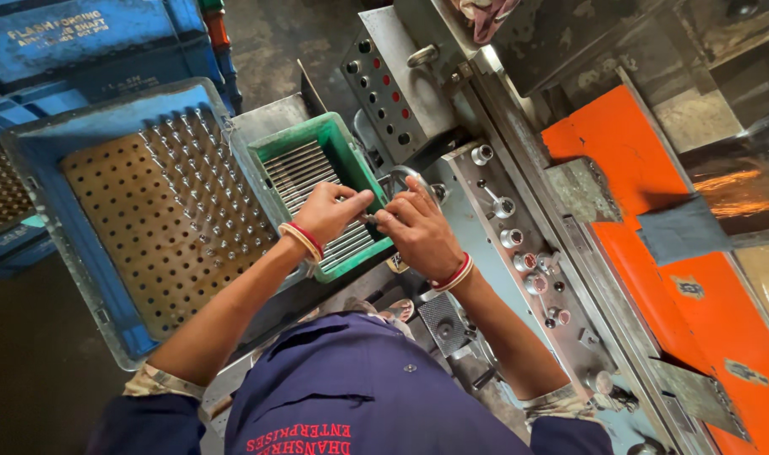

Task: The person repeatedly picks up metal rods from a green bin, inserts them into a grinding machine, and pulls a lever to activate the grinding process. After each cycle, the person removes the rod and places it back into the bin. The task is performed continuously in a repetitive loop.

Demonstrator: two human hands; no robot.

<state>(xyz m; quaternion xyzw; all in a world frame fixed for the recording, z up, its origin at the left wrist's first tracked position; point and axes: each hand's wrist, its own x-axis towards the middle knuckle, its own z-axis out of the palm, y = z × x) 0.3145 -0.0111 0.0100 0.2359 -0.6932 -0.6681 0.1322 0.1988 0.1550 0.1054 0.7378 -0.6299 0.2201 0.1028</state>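
Left hand (327, 211) and right hand (414, 229) pinch one pin (369, 218) over the green tray (348, 156). Advice: keep fingertips tight, pin level, clear of the machine (519, 240).

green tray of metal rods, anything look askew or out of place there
Nothing stands out. The rods lie in neat parallel rows in the green tray. The left hand and right hand meet over its right edge, pinching what looks like one rod between them. The blue crate alongside holds pins upright in a perforated board.
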